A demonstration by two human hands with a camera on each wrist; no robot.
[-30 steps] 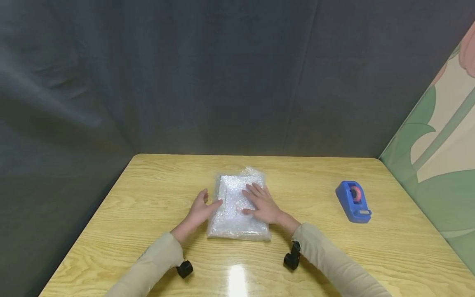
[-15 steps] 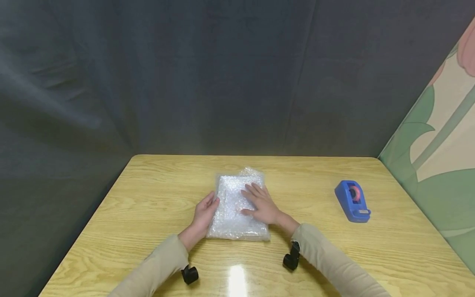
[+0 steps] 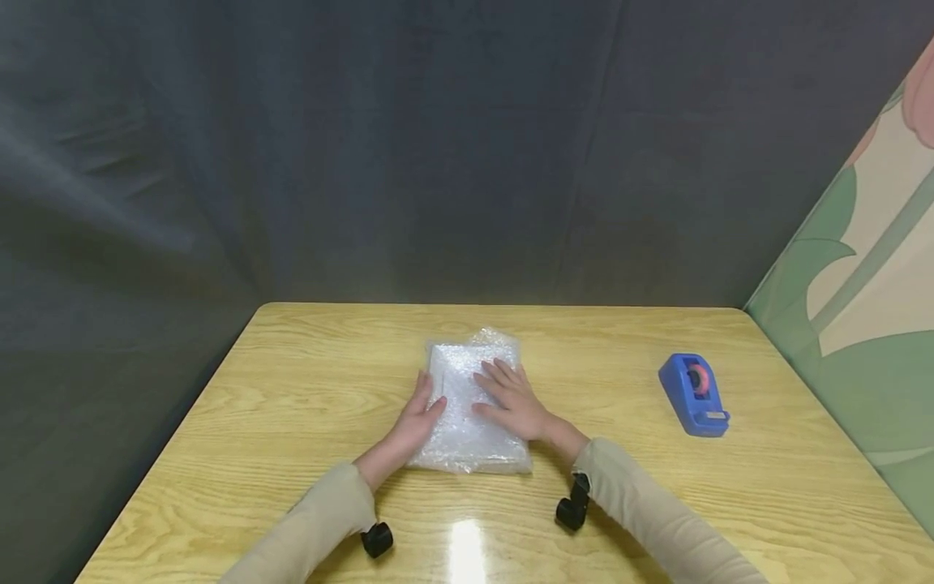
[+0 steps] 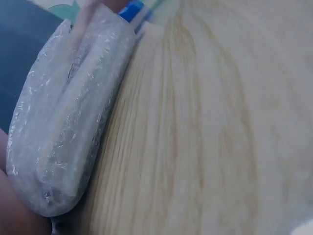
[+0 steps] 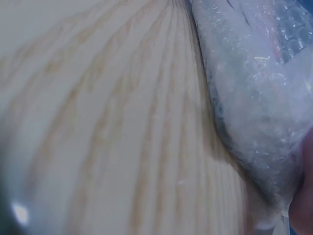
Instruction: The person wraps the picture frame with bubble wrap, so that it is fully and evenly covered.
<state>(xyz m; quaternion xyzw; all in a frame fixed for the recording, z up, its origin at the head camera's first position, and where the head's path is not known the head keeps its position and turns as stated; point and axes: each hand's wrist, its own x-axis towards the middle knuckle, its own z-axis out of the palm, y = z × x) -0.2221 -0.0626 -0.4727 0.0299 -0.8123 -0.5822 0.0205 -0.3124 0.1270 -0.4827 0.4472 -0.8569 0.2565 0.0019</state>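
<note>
A flat rectangular item in clear bubble wrap (image 3: 470,446) lies on the wooden table, and a frame-like border shows faintly through the plastic. Along its left edge rests my left hand (image 3: 414,420), fingers straight against the side and thumb over the top. My right hand (image 3: 516,410) lies flat with fingers spread on the right half of the wrapped item. In the left wrist view, the bubble wrap (image 4: 73,117) bulges in a rounded fold with an opening toward the far end. The right wrist view shows the wrapped side (image 5: 254,107) and part of my right hand (image 5: 303,191).
A blue tape dispenser (image 3: 695,395) with a pink roll stands on the table (image 3: 292,389) to the right. Behind the table hangs a dark curtain (image 3: 409,154). A flower-patterned wall panel (image 3: 861,324) borders the right side.
My left hand has moved from beside the wrapped item to its left edge, and its thumb now lies over the top. The right hand has stayed almost in place.
</note>
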